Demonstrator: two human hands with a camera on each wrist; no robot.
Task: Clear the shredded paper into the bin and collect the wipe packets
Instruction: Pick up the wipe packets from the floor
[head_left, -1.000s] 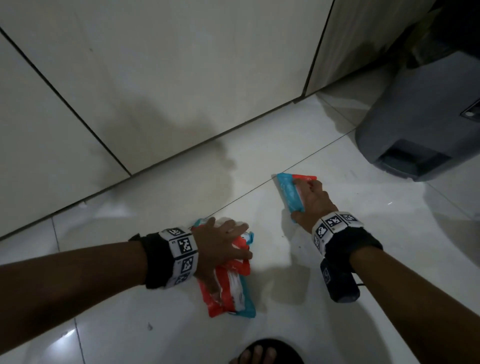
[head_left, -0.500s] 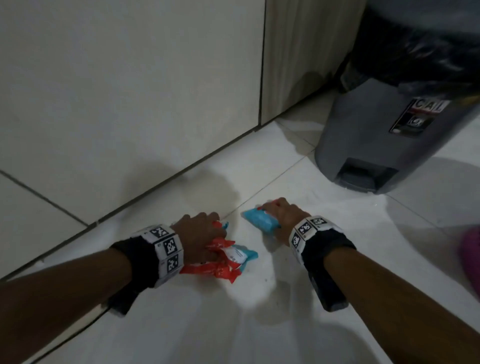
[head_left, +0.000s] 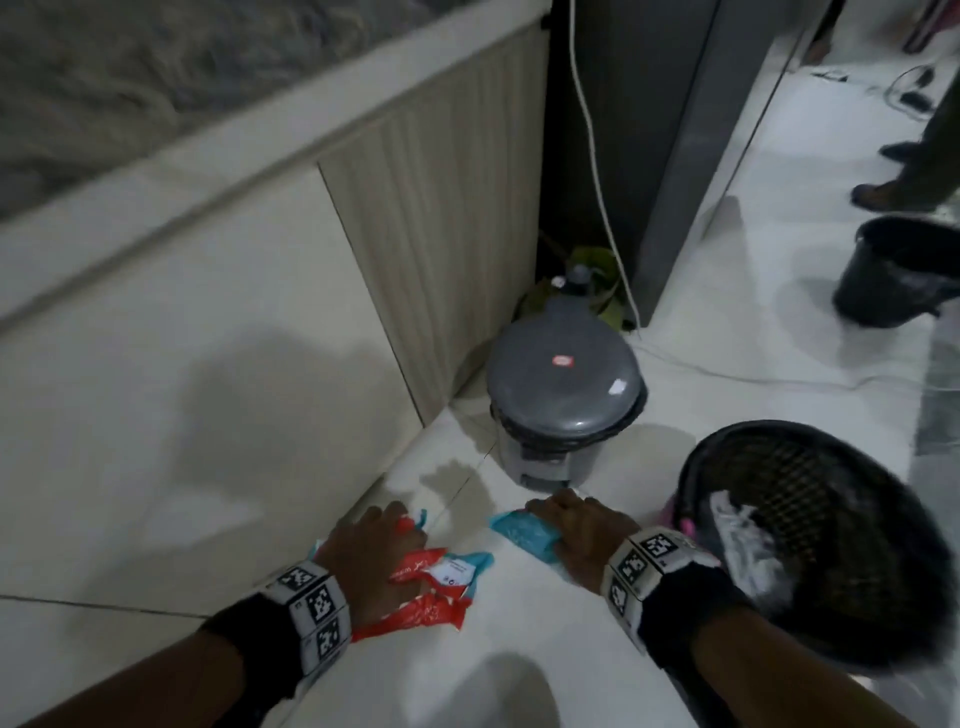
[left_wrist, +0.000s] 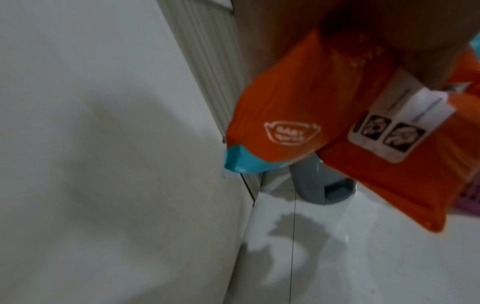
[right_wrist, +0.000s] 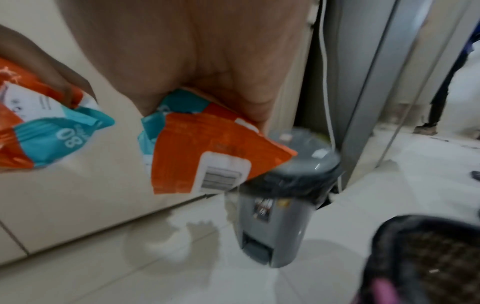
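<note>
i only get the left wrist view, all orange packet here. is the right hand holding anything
Observer: Yes, the right hand grips one packet, teal side up.
Operator: bin lid open or shut
Observer: Shut; the grey lid sits flat on the bin.
Operator: anything else near the bin
Observer: A black mesh basket stands to the right, with white shredded paper inside.
</note>
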